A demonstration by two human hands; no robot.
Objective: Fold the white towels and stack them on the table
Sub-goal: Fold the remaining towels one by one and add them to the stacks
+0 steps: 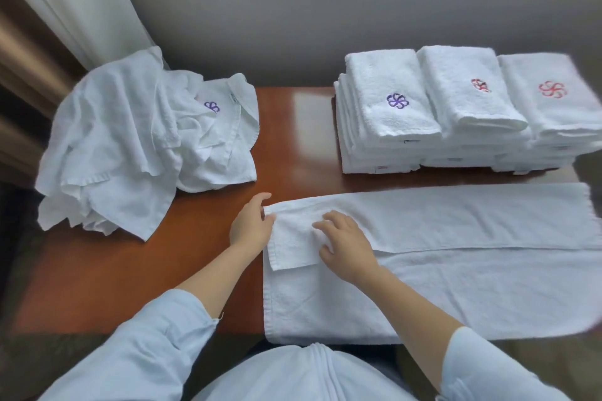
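Left hand (pixel 252 223) pinched a corner of the long white terry towel (pixel 456 286); right hand (pixel 347 249), fingers spread, pressed it. Uneven pull might skew the fold.

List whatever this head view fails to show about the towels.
All in the head view:
1. The spread towel: its right end is cut off by the frame's right edge and blurred there.
2. The right stack: its far side is cut by the same edge, so the towel count is unclear.
3. The crumpled pile: towels overlap, hiding their number.
4. The middle stack's emblem: a fold hides part of it.
5. The labels on the stack edges: too small to read.
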